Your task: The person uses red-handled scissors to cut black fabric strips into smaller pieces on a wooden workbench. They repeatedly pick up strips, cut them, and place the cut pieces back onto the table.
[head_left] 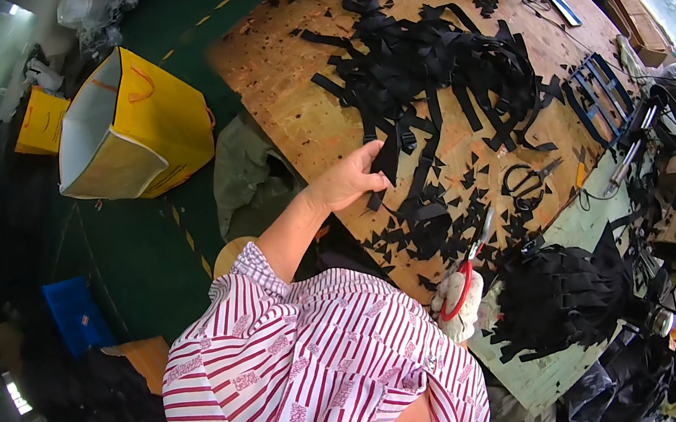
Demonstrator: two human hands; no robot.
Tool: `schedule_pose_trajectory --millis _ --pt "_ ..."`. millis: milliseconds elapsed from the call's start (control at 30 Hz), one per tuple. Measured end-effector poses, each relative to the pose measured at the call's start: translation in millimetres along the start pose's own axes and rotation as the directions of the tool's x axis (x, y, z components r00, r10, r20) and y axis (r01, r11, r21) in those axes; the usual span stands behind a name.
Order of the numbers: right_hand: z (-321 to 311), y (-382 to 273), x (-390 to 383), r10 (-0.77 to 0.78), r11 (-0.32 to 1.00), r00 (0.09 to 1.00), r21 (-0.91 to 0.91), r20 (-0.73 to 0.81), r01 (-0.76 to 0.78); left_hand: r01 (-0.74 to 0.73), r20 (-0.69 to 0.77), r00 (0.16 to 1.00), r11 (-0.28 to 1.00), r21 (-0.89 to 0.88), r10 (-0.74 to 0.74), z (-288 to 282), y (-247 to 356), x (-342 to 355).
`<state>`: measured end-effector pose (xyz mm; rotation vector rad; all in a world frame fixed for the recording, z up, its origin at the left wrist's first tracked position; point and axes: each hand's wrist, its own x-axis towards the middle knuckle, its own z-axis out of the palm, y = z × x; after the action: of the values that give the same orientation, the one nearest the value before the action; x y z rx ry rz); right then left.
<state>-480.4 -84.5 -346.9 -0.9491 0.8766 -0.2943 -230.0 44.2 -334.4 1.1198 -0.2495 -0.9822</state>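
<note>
My bare left hand (350, 178) reaches over the table's near left edge, its fingers closed round a black webbing strap (376, 199). A short end of the strap sticks out below the thumb. My right hand (461, 307), in a white glove, grips red-handled scissors (468, 271) close to my body. Their blades point up and away over the wood, apart from the strap. Ahead of my left hand lies a tangled heap of black straps (438, 58), some with buckles. Small black offcuts (423, 232) are strewn between my hands.
A second pair of scissors (524, 187), with black handles, lies on the wooden table (277, 68). A bundle of black straps (561, 294) sits right of my glove. Farther right are a blue rack (599, 100) and machinery. A yellow bag (159, 120) stands on the floor at left.
</note>
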Motion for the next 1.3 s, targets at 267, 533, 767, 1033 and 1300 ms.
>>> schedule_pose_trajectory --millis 267,533,767,1033,1300 --pt "5 -8 8 0.097 0.995 0.994 -0.008 -0.049 -0.097 -0.037 -0.206 0.801 0.391 0.92 0.562 -61 -16 93" --pt "19 -3 12 0.076 0.997 0.994 -0.029 -0.082 -0.078 0.038 -0.036 0.889 0.004 0.999 0.456 -82 -33 175" --pt "25 -7 20 0.008 1.0 0.99 0.002 -0.144 -0.008 -0.313 0.158 0.791 0.168 0.935 0.591 -27 -53 124" --pt "28 -4 33 0.011 0.999 0.992 0.041 -0.129 -0.006 -0.47 0.385 0.881 0.428 0.772 0.274 20 -112 40" --pt "19 -7 25 -0.03 0.999 0.991 0.012 -0.133 0.031 -0.186 -0.02 0.954 0.643 0.743 0.299 -18 -101 62"
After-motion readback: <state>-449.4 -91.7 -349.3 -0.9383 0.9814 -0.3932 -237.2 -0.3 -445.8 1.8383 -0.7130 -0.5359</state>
